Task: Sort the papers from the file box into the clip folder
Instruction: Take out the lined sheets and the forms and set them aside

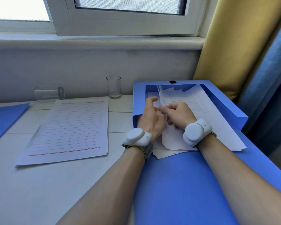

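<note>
Since the papers point(201, 114) lie loose in the open file box point(225, 103) at the right, both hands meet over the pile to separate one sheet point(161, 96). The left hand point(150, 116) curls round its raised edge, thumb up, and the right hand point(179, 113) pinches the same edge beside it. A lined pad point(71, 127) lies flat to the left, and a blue folder point(3, 117), probably the clip folder, waits at the far left, well apart from the hands.
</note>
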